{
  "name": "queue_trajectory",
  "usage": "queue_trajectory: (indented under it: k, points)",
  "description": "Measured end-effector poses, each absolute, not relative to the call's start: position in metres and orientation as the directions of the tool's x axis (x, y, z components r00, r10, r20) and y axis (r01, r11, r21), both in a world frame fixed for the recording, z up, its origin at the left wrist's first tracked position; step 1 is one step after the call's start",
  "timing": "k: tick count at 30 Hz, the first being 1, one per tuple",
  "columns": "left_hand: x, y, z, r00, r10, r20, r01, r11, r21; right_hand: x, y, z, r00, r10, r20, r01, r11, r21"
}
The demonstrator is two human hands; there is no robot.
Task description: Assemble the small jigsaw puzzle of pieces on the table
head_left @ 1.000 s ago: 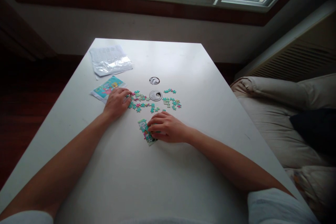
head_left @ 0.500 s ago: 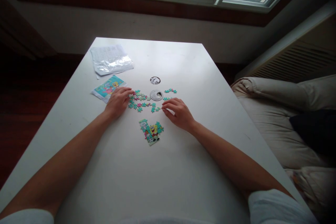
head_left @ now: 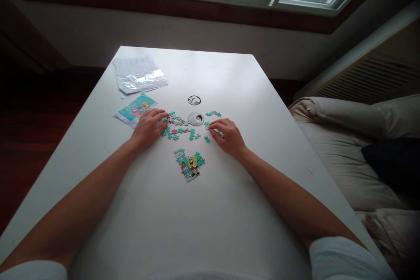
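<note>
My left hand (head_left: 148,127) rests palm down on the white table (head_left: 183,218), its fingertips touching the left end of a scatter of small teal and pink puzzle pieces (head_left: 179,129). My right hand (head_left: 228,134) lies over the right end of that scatter, fingers curled down onto pieces there; whether it grips one is hidden. A partly joined block of puzzle (head_left: 189,164) with a yellow cartoon figure lies uncovered nearer to me, between the two hands. A printed picture card (head_left: 134,109) sits just left of my left hand.
A clear plastic bag on a printed sheet (head_left: 139,75) lies at the table's far left. Two round cable holes (head_left: 195,118) sit mid-table. A beige sofa (head_left: 354,148) with a dark cushion runs along the right; windows are beyond the far edge.
My right hand has lifted off the joined puzzle block and moved away from me and rightward to the loose pieces, leaving the block in view. My left hand has stayed put.
</note>
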State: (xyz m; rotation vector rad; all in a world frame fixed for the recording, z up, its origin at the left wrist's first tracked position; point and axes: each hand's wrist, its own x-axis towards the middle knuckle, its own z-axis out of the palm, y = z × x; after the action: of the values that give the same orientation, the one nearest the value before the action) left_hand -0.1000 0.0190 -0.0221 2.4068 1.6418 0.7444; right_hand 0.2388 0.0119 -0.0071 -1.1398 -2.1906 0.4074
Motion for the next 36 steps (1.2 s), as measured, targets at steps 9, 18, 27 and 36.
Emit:
queue_trajectory:
  k: [9,18,27,36]
  points:
    - [-0.093,0.014,-0.018,0.336,0.889,0.313,0.837,-0.434,0.334,0.272,0.048,-0.019,-0.216,0.889,0.403,0.699,0.429,-0.572]
    - [-0.081,0.008,-0.015,0.466,0.856,0.221,0.8,-0.515,0.307,0.28,0.06,-0.03,-0.212,0.899,0.384,0.714,0.411,-0.567]
    - [-0.068,-0.002,-0.015,0.506,0.859,0.083,0.832,-0.511,0.216,0.277,0.058,-0.031,-0.283,0.89,0.358,0.739,0.44,-0.511]
    - [-0.061,-0.006,-0.009,0.54,0.84,0.054,0.818,-0.539,0.201,0.269,0.049,-0.031,-0.465,0.78,0.419,0.64,0.623,-0.45]
